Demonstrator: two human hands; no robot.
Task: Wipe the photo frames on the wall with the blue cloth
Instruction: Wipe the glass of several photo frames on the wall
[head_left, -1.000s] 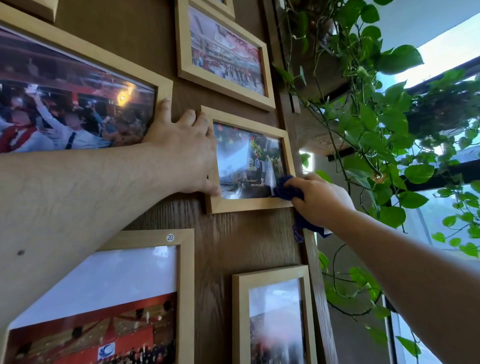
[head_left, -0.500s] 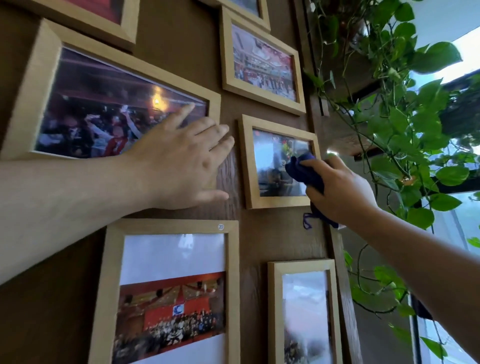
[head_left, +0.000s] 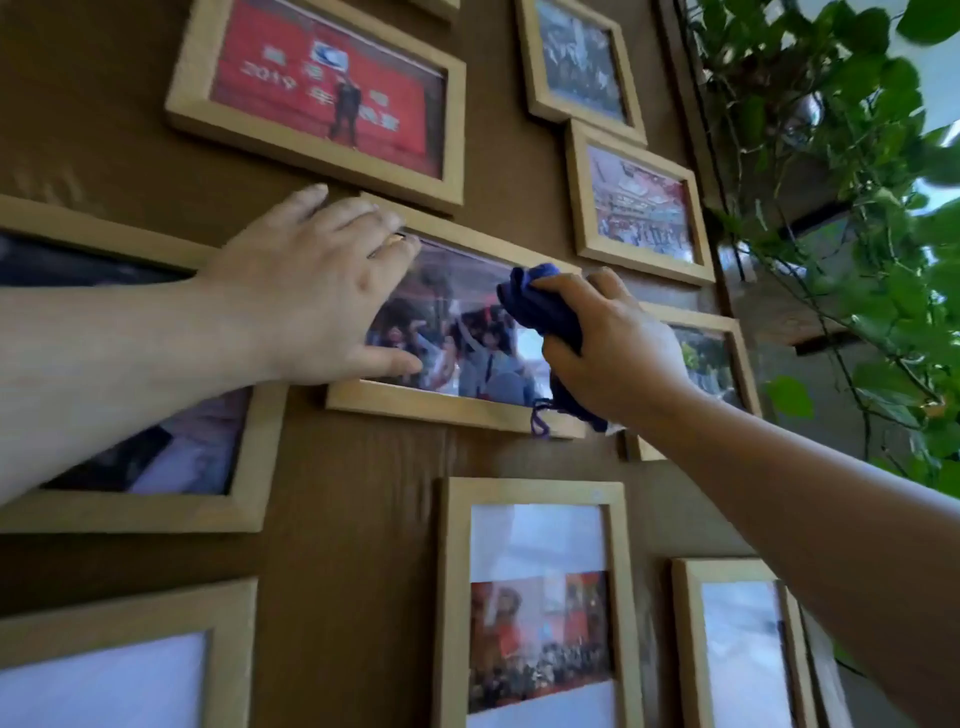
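Note:
Several light wooden photo frames hang on a brown wooden wall. My right hand (head_left: 613, 343) grips a bunched dark blue cloth (head_left: 540, 306) and presses it on the glass at the right end of a wide middle frame (head_left: 447, 410). My left hand (head_left: 317, 291) lies flat on the left part of that same frame, fingers spread, thumb along its lower edge. A small frame (head_left: 727, 353) shows just behind my right hand. A loose thread of the cloth hangs over the wide frame's bottom rail.
A red-photo frame (head_left: 322, 88) hangs above, two small frames (head_left: 639, 208) at upper right, more frames (head_left: 540, 603) below and to the left (head_left: 156, 509). A trailing green plant (head_left: 857, 182) and a bright window fill the right side.
My view and both hands shifted left from the small right-hand frame to the wide middle frame. The cloth left the small frame and now sits on the wide one; my left hand moved onto its glass.

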